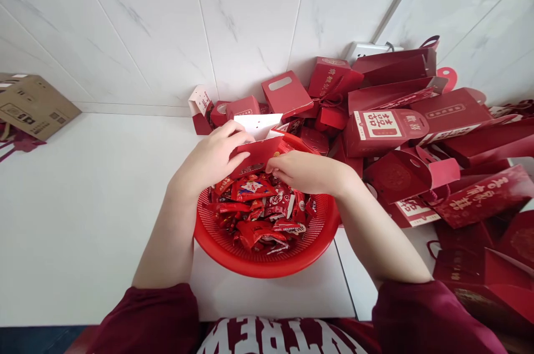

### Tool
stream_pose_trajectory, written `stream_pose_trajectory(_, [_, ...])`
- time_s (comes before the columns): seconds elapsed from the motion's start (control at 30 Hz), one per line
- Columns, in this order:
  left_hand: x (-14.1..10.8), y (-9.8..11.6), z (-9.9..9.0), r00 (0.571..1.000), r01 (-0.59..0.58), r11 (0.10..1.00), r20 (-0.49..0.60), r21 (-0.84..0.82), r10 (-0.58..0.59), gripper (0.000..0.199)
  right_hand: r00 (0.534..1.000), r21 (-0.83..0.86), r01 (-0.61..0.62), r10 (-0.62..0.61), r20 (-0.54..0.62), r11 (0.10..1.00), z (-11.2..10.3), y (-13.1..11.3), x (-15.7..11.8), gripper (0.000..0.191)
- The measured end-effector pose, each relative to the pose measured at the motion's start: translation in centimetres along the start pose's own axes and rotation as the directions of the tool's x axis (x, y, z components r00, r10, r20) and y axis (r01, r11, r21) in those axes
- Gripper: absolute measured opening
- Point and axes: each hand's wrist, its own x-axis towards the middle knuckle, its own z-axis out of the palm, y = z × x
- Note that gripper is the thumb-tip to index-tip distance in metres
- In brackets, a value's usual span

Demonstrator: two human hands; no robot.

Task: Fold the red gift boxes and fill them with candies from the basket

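Note:
A red plastic basket (267,270) stands in the middle of the white counter, holding many red-wrapped sweets (254,188). Over its back part is an open red paper box (259,153) with a white inside. My left hand (214,156) grips the box at its left side, thumb in front and fingers behind. At the box's lower right corner is my right hand (296,170), above the sweets with its fingers pinched together. What those fingers hold, if anything, is too hidden to make out.
Many red gift boxes (375,130) are heaped behind and to the right of the basket. A cardboard box (37,104) sits at the far left, by the tiled wall (146,20). A white power strip (367,51) lies behind the heap.

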Motion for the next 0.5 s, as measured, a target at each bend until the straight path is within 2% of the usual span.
stream_pose_trajectory(0.07, [0.0, -0.3, 0.0, 1.0, 0.006, 0.999, -0.028, 0.037, -0.005, 0.021, 0.994, -0.005, -0.003, 0.004, 0.107, 1.0, 0.8, 0.0, 1.6, 0.019])
stream_pose_trajectory(0.17, [-0.1, -0.8, 0.1, 0.99, 0.042, 0.998, -0.137, 0.052, -0.035, 0.019, 0.964, -0.016, -0.002, 0.007, 0.265, 1.0, 1.8, -0.2, 3.9, 0.014])
stream_pose_trajectory(0.3, [-0.3, -1.5, 0.2, 0.976, 0.035, 0.999, -0.214, 0.005, -0.033, 0.015, 0.912, -0.004, 0.024, -0.02, 0.409, 1.0, 2.1, -0.4, 5.7, 0.048])
stream_pose_trajectory(0.4, [-0.3, -1.9, 0.2, 0.953, 0.073, 0.997, -0.295, -0.016, -0.074, 0.012, 0.897, 0.027, 0.053, -0.06, 0.439, 0.998, 2.3, -0.5, 6.1, 0.049])
stream_pose_trajectory(0.5, [-0.4, -2.1, -0.1, 0.893, 0.125, 0.991, -0.432, -0.04, -0.13, 0.009, 0.894, 0.061, 0.072, -0.092, 0.438, 0.995, 3.0, -0.1, 6.4, 0.042])
